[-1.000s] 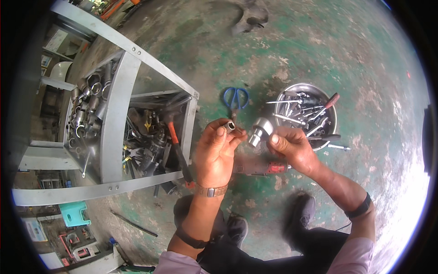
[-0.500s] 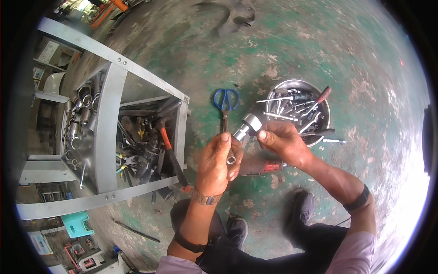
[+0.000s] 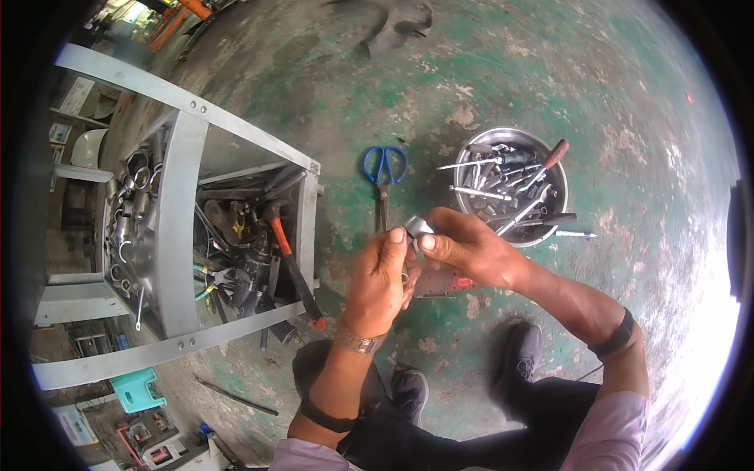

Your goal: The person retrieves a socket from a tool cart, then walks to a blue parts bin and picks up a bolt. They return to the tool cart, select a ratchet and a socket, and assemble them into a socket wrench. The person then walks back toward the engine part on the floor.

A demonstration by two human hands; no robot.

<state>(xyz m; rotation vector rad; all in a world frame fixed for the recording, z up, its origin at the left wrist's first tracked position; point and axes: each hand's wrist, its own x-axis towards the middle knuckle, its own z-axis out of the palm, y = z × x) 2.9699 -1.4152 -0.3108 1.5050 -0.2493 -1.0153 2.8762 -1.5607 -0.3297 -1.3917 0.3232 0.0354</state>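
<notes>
My left hand [image 3: 375,286] and my right hand [image 3: 473,247] meet in front of me, both closed. My right thumb and fingers pinch a wide chrome socket [image 3: 419,226]. Its lower side touches my left thumb tip, and fingers hide much of it. The round end of a smaller metal piece [image 3: 405,275], seemingly a socket, shows between the curled fingers of my left hand. Just beyond lie blue-handled scissors [image 3: 384,177] on the floor. Partly behind my right hand is a red and grey power tool [image 3: 449,284].
A round metal bowl [image 3: 564,200] of wrenches, screwdrivers and sockets sits at right. On the left stands a grey metal rack [image 3: 182,228] with trays of sockets, pliers and a red-handled hammer [image 3: 283,235]. A turquoise stool [image 3: 137,390] is at lower left. My shoes are below.
My right hand has moved left and slightly down, bringing the wide socket against my left thumb. The narrower chrome piece below it is now mostly hidden by fingers.
</notes>
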